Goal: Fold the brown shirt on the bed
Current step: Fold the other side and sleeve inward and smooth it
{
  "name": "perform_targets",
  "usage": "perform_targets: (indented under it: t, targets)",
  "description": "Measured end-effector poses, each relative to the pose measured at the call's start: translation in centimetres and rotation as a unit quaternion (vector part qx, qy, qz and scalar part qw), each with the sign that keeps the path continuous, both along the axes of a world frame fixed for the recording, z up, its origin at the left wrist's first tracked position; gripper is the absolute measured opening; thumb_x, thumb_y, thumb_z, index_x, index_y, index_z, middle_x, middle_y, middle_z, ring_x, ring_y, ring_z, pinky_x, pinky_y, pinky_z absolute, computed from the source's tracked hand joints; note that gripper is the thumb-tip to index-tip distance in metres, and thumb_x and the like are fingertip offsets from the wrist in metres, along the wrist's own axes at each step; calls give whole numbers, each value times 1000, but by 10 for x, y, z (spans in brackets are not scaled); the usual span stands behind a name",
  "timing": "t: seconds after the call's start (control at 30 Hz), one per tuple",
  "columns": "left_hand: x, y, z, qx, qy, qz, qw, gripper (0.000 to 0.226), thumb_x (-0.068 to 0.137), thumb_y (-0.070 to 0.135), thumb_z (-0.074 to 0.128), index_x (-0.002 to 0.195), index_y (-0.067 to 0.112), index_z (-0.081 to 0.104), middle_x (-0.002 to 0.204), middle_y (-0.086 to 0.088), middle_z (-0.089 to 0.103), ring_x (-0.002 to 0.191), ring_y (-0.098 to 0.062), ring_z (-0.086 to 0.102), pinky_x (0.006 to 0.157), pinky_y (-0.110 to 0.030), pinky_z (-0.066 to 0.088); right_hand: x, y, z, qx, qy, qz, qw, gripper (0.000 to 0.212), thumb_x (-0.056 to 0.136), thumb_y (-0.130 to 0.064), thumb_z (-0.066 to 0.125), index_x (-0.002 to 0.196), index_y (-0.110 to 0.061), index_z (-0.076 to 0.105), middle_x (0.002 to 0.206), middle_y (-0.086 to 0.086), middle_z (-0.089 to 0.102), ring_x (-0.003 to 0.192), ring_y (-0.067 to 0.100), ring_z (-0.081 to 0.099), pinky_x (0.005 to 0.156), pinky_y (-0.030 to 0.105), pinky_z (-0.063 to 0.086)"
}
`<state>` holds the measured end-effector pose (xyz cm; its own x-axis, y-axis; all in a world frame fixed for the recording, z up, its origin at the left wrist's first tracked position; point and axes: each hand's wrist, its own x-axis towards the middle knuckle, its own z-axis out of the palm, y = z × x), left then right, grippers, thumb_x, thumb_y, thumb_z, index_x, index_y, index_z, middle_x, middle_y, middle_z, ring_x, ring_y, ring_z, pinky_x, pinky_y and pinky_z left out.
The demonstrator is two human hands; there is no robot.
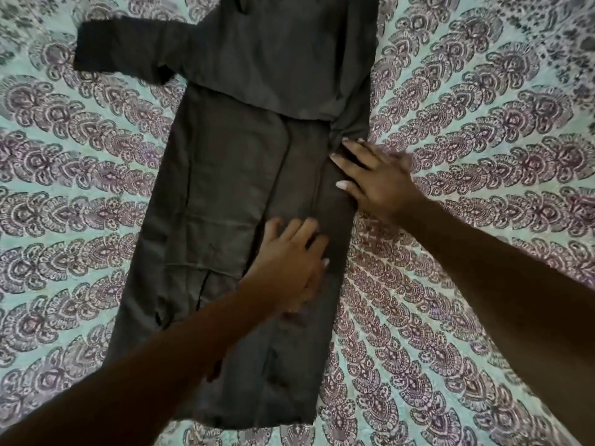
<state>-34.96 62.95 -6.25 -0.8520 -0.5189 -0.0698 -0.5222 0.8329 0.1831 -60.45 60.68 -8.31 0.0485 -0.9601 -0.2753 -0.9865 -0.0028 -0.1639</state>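
The dark brown shirt (225, 175) lies flat along the middle of the bed, its hem towards me. Its right side is folded inward, and the right sleeve lies across the chest. The left sleeve (116, 53) sticks out to the left at the top. My left hand (289, 255) presses flat on the folded strip near the shirt's middle, fingers spread. My right hand (373, 175) rests flat on the shirt's right folded edge, fingers straight and pointing up and left.
The bed cover (483, 123) is teal with purple paisley bands and spreads out on all sides of the shirt. The shirt's collar end runs off the top of the view.
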Motion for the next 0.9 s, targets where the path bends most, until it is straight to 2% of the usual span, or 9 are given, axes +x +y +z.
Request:
perform_targets:
  t: [0.13,0.23,0.33,0.43,0.53,0.63,0.73,0.8,0.9]
  targets:
    - [-36,-53,-18,-11,20,24,999,57,85,46,61,132,14,58,149,-12,49,130,-32,49,103,-52,40,-9,-17,14,16,19,23,999,69,95,-53,12,157,-33,32,167,-2,24,152,30,25,114,61,21]
    - [-42,-70,-32,8,11,43,999,68,87,55,56,141,14,53,153,-12,45,139,-34,45,108,-53,37,-15,-30,17,-8,-31,16,999,56,97,-35,31,148,-24,50,156,0,42,140,31,39,104,51,30]
    - [-41,-69,-41,26,11,56,998,68,91,58,53,144,16,51,156,-10,43,143,-32,41,111,-55,36,-25,-60,16,-63,-75,-35,995,38,102,-27,47,137,-20,59,139,4,53,129,30,49,104,53,37]
    - [-38,-63,-45,37,-3,60,998,69,92,59,50,147,18,50,160,-8,40,146,-30,39,112,-57,36,-37,-98,13,-146,-73,-50,985,36,92,-20,59,127,-12,65,138,10,52,125,35,50,100,55,48]
    - [-39,-64,-46,44,-5,55,998,70,89,60,54,145,19,53,158,-8,43,144,-30,42,110,-56,37,-49,-150,23,-201,-65,-68,975,37,90,-14,58,126,-11,65,138,12,54,124,37,50,95,57,51]
    - [-41,-70,-49,36,3,45,998,70,85,59,59,142,18,57,156,-9,46,141,-30,46,106,-55,37,-57,-206,39,-127,-50,-89,987,51,94,-17,60,143,-20,50,149,6,45,139,33,35,106,60,40]
    - [-43,-76,-50,25,8,34,999,67,85,57,59,139,16,59,154,-11,49,139,-32,49,104,-55,37,-64,-250,45,-12,20,-87,996,66,92,-26,69,149,-29,37,152,13,35,144,39,22,111,62,25]
    - [-43,-75,-51,15,14,23,1000,65,86,55,59,137,15,60,154,-13,49,139,-33,49,103,-56,38,-75,-271,38,38,32,-99,994,58,85,-30,77,134,-28,46,142,13,44,139,41,29,111,60,26]
    - [-42,-74,-53,10,15,16,1000,63,87,54,59,136,14,60,155,-14,49,139,-34,49,103,-58,39,-87,-284,28,41,-18,-97,994,35,72,-26,85,90,-30,56,115,5,65,122,33,53,107,50,40]
